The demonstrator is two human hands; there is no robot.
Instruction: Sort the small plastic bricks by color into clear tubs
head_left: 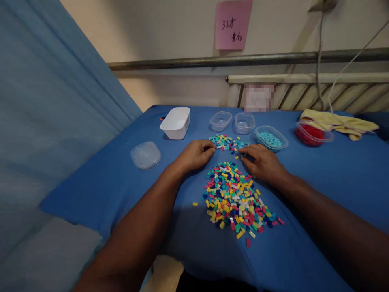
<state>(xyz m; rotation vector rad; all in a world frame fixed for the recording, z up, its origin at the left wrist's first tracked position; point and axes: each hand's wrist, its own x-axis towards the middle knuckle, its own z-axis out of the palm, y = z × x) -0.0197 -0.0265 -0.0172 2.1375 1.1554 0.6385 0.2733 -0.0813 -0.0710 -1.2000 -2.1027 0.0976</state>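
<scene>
White tub [175, 122], clear lid [146, 155], pink note [233, 24], yellow cloth [340, 121]

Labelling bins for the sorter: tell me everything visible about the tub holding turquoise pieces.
The tub is a small, shallow, clear plastic container, rectangular with rounded corners and a raised rim, with no lid on it. It sits upright on the blue cloth and holds a loose layer of turquoise pieces, with no other colour visible inside. The right hand lies just in front of it; whether they touch cannot be told.

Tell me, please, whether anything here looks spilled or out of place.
Coloured bricks lie loose in a heap on the blue cloth by the left hand and right hand; a clear lid lies apart.
</scene>
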